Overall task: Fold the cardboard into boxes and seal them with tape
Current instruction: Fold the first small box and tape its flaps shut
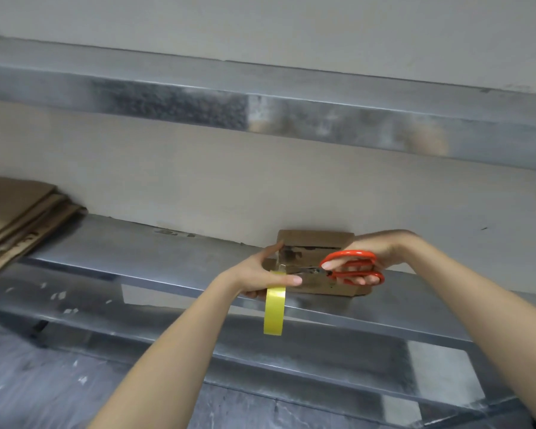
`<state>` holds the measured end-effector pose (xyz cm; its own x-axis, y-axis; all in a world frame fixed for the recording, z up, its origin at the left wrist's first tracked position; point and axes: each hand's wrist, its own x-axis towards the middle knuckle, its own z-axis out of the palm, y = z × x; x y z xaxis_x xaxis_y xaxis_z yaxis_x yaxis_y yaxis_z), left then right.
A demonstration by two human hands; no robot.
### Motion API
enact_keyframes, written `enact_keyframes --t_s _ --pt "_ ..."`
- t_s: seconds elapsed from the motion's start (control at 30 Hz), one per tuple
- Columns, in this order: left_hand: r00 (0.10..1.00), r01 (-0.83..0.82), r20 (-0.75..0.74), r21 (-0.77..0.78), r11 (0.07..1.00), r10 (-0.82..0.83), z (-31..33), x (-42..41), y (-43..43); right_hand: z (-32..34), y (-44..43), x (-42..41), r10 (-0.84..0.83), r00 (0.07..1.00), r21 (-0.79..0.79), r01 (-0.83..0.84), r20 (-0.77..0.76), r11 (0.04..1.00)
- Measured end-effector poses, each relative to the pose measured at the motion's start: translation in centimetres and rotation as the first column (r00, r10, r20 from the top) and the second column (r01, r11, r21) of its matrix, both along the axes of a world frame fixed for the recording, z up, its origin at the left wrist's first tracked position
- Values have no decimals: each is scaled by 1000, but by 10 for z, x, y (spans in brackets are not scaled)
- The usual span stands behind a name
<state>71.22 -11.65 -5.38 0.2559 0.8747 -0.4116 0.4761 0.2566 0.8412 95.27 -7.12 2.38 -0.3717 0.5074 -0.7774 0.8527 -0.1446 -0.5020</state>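
Head view: my left hand grips the tape roll, my right hand grips the scissors at the box; sealing underway, next I judge a clean snip.

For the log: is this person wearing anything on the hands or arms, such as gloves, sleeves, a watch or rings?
There are no gloves on the left hand or the right hand, and no rings that I can make out. The left forearm and right forearm are uncovered as far as the frame edge, with no sleeve, watch or wristband in view.
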Motion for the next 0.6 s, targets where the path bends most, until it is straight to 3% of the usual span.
enact_keyframes --t_s 0.27,0.6 --pt "1000 9 16 19 1000 -9 1 1 0 -6 6 -20 0 1000 4 0 -9 1000" --pt "1000 11 19 -22 1000 -10 -1 0 2 -5 11 -22 120 993 179 -117 -6 977"
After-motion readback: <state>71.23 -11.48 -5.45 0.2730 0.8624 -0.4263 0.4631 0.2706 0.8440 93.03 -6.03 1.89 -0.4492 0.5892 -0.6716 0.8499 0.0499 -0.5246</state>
